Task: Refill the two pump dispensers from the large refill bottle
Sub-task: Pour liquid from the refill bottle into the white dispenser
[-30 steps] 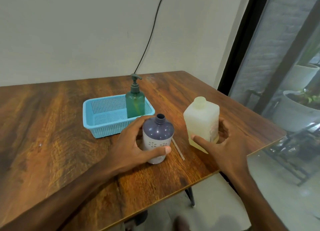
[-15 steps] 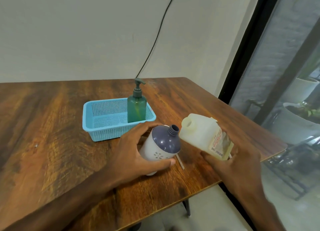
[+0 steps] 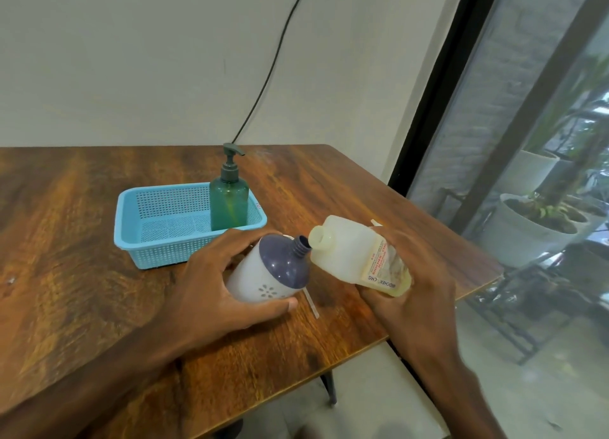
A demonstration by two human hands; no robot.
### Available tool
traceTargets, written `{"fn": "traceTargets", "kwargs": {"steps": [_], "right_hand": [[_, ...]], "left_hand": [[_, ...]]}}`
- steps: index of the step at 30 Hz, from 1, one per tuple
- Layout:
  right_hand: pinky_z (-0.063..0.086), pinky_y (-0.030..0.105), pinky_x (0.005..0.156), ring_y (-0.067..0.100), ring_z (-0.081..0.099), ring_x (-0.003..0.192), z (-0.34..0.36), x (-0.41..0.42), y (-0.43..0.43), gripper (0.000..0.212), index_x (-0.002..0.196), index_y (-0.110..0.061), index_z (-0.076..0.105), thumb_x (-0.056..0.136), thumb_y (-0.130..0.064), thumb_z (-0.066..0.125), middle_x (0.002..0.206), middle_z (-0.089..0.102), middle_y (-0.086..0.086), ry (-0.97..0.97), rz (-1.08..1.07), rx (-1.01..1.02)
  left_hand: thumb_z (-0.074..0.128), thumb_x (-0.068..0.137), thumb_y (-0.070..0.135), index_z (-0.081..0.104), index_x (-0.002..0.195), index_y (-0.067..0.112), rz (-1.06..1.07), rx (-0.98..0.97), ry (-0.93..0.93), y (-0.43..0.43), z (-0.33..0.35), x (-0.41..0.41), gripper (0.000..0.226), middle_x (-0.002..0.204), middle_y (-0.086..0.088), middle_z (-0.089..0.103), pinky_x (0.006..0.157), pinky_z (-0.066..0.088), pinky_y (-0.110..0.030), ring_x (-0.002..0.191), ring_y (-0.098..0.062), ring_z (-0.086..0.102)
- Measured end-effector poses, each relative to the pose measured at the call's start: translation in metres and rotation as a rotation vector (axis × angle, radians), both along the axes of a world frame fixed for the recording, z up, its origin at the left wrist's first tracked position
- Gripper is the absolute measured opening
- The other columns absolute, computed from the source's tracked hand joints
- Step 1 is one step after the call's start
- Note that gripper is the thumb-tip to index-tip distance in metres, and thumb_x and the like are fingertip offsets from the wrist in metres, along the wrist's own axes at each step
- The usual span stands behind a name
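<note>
Head view: L fingers point(image 3: 270, 308) grip purple-top dispenser point(image 3: 263, 280), R fingers point(image 3: 379, 306) grip refill bottle point(image 3: 346, 254), mouths now closer.

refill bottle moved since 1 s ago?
Yes. The refill bottle, upright on the table before, is now lifted in the right hand and tipped left, its mouth nearer the blue basket, by the white dispenser's open neck.

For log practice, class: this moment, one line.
left hand grips tilted white dispenser | right hand tips refill bottle toward it | green dispenser in basket
</note>
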State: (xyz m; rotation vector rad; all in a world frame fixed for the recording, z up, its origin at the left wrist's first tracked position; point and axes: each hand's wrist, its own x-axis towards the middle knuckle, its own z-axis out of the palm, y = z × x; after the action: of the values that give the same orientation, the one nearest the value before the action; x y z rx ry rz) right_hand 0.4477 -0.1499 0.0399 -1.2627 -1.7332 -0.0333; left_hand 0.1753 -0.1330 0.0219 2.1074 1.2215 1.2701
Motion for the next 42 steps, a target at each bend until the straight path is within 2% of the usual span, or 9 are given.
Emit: {"fn": "traceTargets", "kwargs": {"steps": [5, 13, 16, 19, 26, 28, 31, 36, 42], "right_hand": [[0.054, 0.048, 0.093, 0.012, 0.057, 0.122, -0.002, 0.002, 0.002, 0.077, 0.136, -0.028, 0.057, 0.068, -0.027, 0.092, 0.132, 0.063, -0.008, -0.03, -0.057, -0.022], [0.051, 0.051, 0.093, 0.016, 0.059, 0.12, -0.002, 0.008, 0.002, 0.078, 0.136, -0.026, 0.058, 0.066, -0.025, 0.093, 0.131, 0.064, -0.006, -0.076, -0.07, -0.013], [0.05, 0.054, 0.095, 0.02, 0.058, 0.123, -0.001, 0.011, 0.004, 0.078, 0.136, -0.025, 0.058, 0.066, -0.023, 0.092, 0.133, 0.063, -0.005, -0.096, -0.06, -0.014], [0.048, 0.054, 0.098, 0.021, 0.056, 0.125, 0.001, 0.014, 0.005, 0.077, 0.135, -0.024, 0.058, 0.066, -0.021, 0.092, 0.132, 0.063, -0.004, -0.131, -0.061, -0.001], [0.046, 0.055, 0.1, 0.018, 0.052, 0.128, 0.003, 0.014, 0.006, 0.08, 0.136, -0.024, 0.058, 0.064, -0.017, 0.092, 0.133, 0.061, -0.005, -0.154, -0.097, -0.001], [0.045, 0.054, 0.101, 0.018, 0.052, 0.128, 0.005, 0.014, 0.006, 0.079, 0.135, -0.025, 0.058, 0.064, -0.016, 0.091, 0.132, 0.061, -0.005, -0.16, -0.102, 0.005], [0.045, 0.054, 0.101, 0.019, 0.051, 0.129, 0.007, 0.014, 0.007, 0.078, 0.135, -0.025, 0.058, 0.064, -0.017, 0.091, 0.132, 0.061, -0.004, -0.186, -0.116, 0.015], [0.039, 0.052, 0.106, 0.021, 0.051, 0.13, 0.012, 0.014, 0.008, 0.078, 0.135, -0.025, 0.059, 0.064, -0.016, 0.09, 0.132, 0.061, -0.003, -0.222, -0.15, 0.027], [0.036, 0.051, 0.108, 0.021, 0.049, 0.131, 0.017, 0.014, 0.006, 0.076, 0.135, -0.024, 0.06, 0.065, -0.017, 0.089, 0.134, 0.06, -0.003, -0.235, -0.161, 0.022]], "left_hand": [[0.094, 0.057, 0.06, 0.061, 0.13, 0.044, 0.008, 0.007, 0.004, 0.0, -0.001, -0.001, 0.082, 0.125, 0.027, 0.065, 0.092, 0.054, -0.025, 0.118, 0.001, 0.061], [0.091, 0.057, 0.07, 0.061, 0.133, 0.041, 0.033, 0.036, 0.051, 0.001, -0.004, -0.002, 0.086, 0.127, 0.025, 0.063, 0.095, 0.055, -0.031, 0.119, 0.001, 0.06], [0.092, 0.059, 0.066, 0.061, 0.136, 0.04, 0.022, 0.067, 0.064, 0.0, -0.002, -0.001, 0.087, 0.128, 0.023, 0.063, 0.096, 0.053, -0.025, 0.121, 0.0, 0.059], [0.092, 0.059, 0.065, 0.059, 0.138, 0.042, 0.031, 0.086, 0.075, 0.0, -0.002, 0.0, 0.088, 0.129, 0.026, 0.061, 0.096, 0.05, -0.019, 0.122, 0.002, 0.058], [0.091, 0.06, 0.067, 0.057, 0.141, 0.041, 0.039, 0.091, 0.086, 0.002, -0.005, 0.0, 0.091, 0.131, 0.024, 0.061, 0.098, 0.052, -0.027, 0.123, 0.0, 0.058], [0.09, 0.06, 0.067, 0.057, 0.14, 0.042, 0.039, 0.09, 0.079, 0.002, -0.006, 0.0, 0.09, 0.13, 0.025, 0.061, 0.096, 0.051, -0.022, 0.122, 0.001, 0.058], [0.089, 0.059, 0.069, 0.055, 0.135, 0.05, 0.039, 0.092, 0.06, 0.001, -0.005, 0.001, 0.085, 0.128, 0.03, 0.059, 0.092, 0.045, -0.007, 0.121, 0.008, 0.056], [0.09, 0.059, 0.067, 0.057, 0.137, 0.046, 0.03, 0.096, 0.06, 0.001, -0.005, 0.001, 0.087, 0.128, 0.027, 0.061, 0.092, 0.047, -0.013, 0.12, 0.003, 0.058], [0.089, 0.058, 0.069, 0.055, 0.133, 0.052, 0.033, 0.095, 0.061, 0.001, -0.005, 0.001, 0.084, 0.126, 0.029, 0.06, 0.09, 0.045, -0.006, 0.119, 0.006, 0.056]]}}
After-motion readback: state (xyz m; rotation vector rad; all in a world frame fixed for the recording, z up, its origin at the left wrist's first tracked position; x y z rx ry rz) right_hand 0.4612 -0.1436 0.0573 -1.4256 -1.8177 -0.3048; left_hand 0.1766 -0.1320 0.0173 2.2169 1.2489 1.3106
